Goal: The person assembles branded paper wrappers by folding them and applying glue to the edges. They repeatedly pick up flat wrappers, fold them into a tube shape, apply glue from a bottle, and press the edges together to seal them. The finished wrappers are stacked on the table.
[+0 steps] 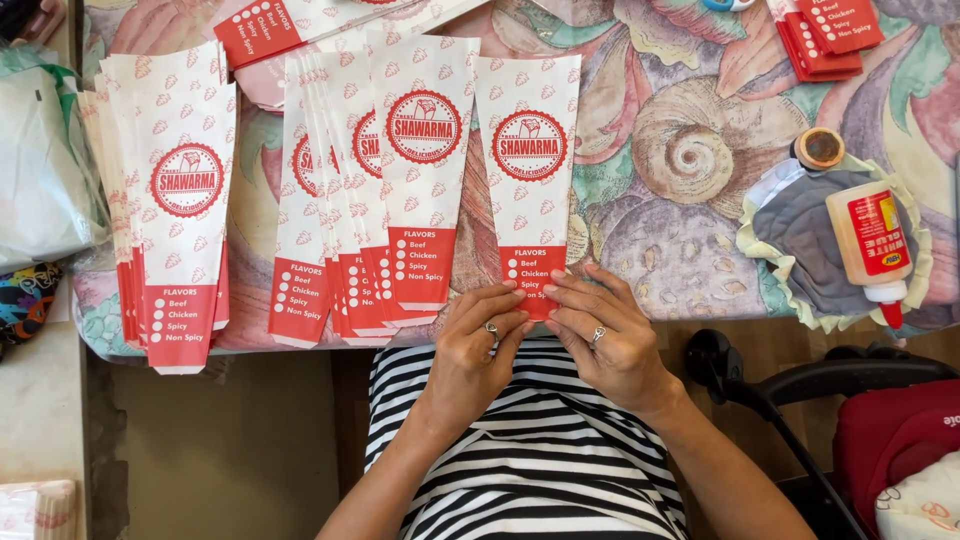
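Observation:
A long white paper bag (531, 150) with red print lies flat on the patterned table cover (690, 240), its red bottom end at the near table edge. My left hand (478, 345) and my right hand (605, 335) both pinch that bottom end with their fingertips, one on each side. Each hand wears a ring. To the left of this bag lies a fanned row of several matching bags (370, 190), and farther left a second pile of bags (170, 200).
A glue bottle (872, 245) lies on a grey cloth (815, 245) at the right, with a round roll (819, 148) above it. Red folded packets (825, 35) sit at the top right. A plastic bag (40, 170) is at the left, a black chair arm (800, 375) at the lower right.

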